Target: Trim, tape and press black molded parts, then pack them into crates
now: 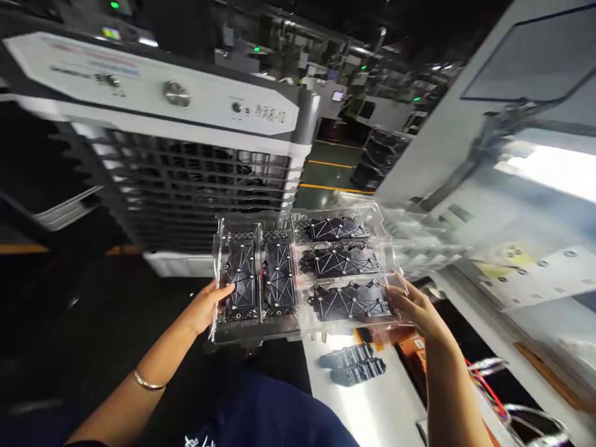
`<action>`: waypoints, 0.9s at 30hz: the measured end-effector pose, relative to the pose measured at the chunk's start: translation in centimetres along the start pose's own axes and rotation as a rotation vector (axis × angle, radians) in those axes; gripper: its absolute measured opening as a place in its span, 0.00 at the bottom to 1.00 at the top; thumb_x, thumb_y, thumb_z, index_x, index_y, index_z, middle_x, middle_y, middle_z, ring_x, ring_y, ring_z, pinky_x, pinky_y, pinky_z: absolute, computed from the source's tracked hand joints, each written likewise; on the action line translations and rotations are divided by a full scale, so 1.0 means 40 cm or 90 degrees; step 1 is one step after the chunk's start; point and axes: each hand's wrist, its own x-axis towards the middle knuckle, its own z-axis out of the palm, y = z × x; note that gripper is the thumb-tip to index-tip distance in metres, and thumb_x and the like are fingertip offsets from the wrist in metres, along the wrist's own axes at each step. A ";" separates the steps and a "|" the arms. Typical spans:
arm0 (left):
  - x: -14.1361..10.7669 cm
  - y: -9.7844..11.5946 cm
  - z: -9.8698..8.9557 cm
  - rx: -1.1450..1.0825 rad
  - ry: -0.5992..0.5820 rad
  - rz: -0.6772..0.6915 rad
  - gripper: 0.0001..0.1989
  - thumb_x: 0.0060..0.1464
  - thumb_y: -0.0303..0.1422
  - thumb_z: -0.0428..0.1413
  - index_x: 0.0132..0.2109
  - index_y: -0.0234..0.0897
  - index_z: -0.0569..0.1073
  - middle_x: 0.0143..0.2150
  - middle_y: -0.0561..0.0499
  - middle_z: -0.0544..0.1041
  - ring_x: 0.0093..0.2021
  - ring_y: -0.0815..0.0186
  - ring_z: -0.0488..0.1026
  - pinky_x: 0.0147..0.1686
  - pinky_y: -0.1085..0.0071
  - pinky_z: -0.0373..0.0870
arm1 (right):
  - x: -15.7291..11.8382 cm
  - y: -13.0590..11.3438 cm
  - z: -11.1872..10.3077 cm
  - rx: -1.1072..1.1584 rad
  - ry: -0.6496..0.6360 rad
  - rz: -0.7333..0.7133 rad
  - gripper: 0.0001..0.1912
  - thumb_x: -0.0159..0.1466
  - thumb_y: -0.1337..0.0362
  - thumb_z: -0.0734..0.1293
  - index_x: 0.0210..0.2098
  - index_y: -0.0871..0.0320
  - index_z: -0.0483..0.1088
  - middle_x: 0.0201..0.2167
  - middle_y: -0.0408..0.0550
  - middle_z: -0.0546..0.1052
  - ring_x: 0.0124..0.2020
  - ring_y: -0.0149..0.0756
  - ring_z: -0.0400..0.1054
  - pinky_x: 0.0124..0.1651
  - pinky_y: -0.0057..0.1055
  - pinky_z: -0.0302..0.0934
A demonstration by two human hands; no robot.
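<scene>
Between my two hands is a clear plastic tray, held up in front of my body and over the edge of the white worktop. Several flat black ribbed plastic parts lie in its compartments, two upright on the left and three lying across on the right. My left hand grips the tray's left side, its thumb over the rim by the leftmost part. At the opposite end, my right hand grips the right side, with its fingers partly hidden under the tray.
Two dark ribbed parts rest on the white worktop below the tray. Stacked clear trays stand behind my right hand. A large air cooler stands ahead on the left. Red and clear cables run beside my right forearm.
</scene>
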 end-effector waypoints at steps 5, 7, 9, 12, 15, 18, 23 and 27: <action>-0.168 -0.046 -0.236 -0.046 0.204 0.047 0.27 0.30 0.29 0.70 0.43 0.36 0.74 0.29 0.54 0.77 0.27 0.66 0.74 0.26 0.73 0.70 | -0.006 0.023 0.279 0.057 -0.161 0.015 0.44 0.50 0.46 0.73 0.62 0.56 0.61 0.35 0.49 0.79 0.30 0.37 0.73 0.33 0.34 0.69; -0.236 -0.059 -0.337 -0.058 0.301 0.094 0.31 0.27 0.30 0.71 0.45 0.36 0.74 0.32 0.53 0.78 0.31 0.66 0.75 0.31 0.72 0.70 | -0.011 0.034 0.413 0.074 -0.208 -0.004 0.45 0.49 0.47 0.73 0.62 0.56 0.61 0.34 0.48 0.79 0.29 0.37 0.73 0.32 0.34 0.69; -0.307 -0.073 -0.445 -0.068 0.391 0.148 0.36 0.25 0.32 0.71 0.47 0.36 0.74 0.36 0.51 0.79 0.36 0.64 0.75 0.37 0.71 0.71 | -0.030 0.034 0.554 0.093 -0.247 -0.016 0.45 0.48 0.49 0.74 0.62 0.56 0.61 0.34 0.48 0.79 0.29 0.36 0.72 0.33 0.34 0.69; -0.421 -0.097 -0.605 -0.073 0.522 0.222 0.39 0.23 0.35 0.71 0.50 0.35 0.74 0.44 0.47 0.78 0.47 0.60 0.74 0.48 0.67 0.68 | -0.076 0.003 0.768 0.140 -0.314 -0.014 0.44 0.49 0.51 0.74 0.62 0.54 0.61 0.38 0.49 0.79 0.30 0.34 0.72 0.34 0.32 0.68; -0.542 -0.124 -0.750 -0.085 0.647 0.248 0.39 0.25 0.37 0.71 0.51 0.35 0.74 0.49 0.45 0.77 0.55 0.56 0.69 0.56 0.64 0.63 | -0.131 -0.054 0.983 0.196 -0.398 -0.007 0.43 0.48 0.54 0.74 0.61 0.54 0.61 0.39 0.49 0.79 0.30 0.33 0.71 0.33 0.31 0.67; -0.655 -0.150 -0.883 -0.114 0.716 0.252 0.39 0.26 0.38 0.70 0.52 0.36 0.74 0.52 0.44 0.75 0.58 0.55 0.67 0.59 0.62 0.60 | -0.193 -0.120 1.197 0.219 -0.490 0.002 0.43 0.48 0.55 0.74 0.61 0.55 0.62 0.38 0.48 0.80 0.30 0.32 0.71 0.34 0.31 0.66; -0.806 -0.177 -1.087 -0.149 0.796 0.278 0.38 0.27 0.39 0.71 0.51 0.39 0.74 0.57 0.46 0.72 0.62 0.54 0.63 0.62 0.63 0.57 | -0.329 -0.226 1.501 0.224 -0.621 -0.005 0.42 0.47 0.57 0.74 0.61 0.56 0.63 0.38 0.47 0.79 0.30 0.32 0.70 0.35 0.31 0.64; -0.860 -0.184 -1.209 -0.177 0.835 0.269 0.32 0.32 0.37 0.69 0.49 0.40 0.75 0.57 0.48 0.73 0.62 0.56 0.63 0.60 0.65 0.60 | -0.404 -0.305 1.656 0.203 -0.678 -0.025 0.41 0.48 0.58 0.74 0.60 0.55 0.64 0.40 0.48 0.79 0.33 0.33 0.71 0.38 0.32 0.64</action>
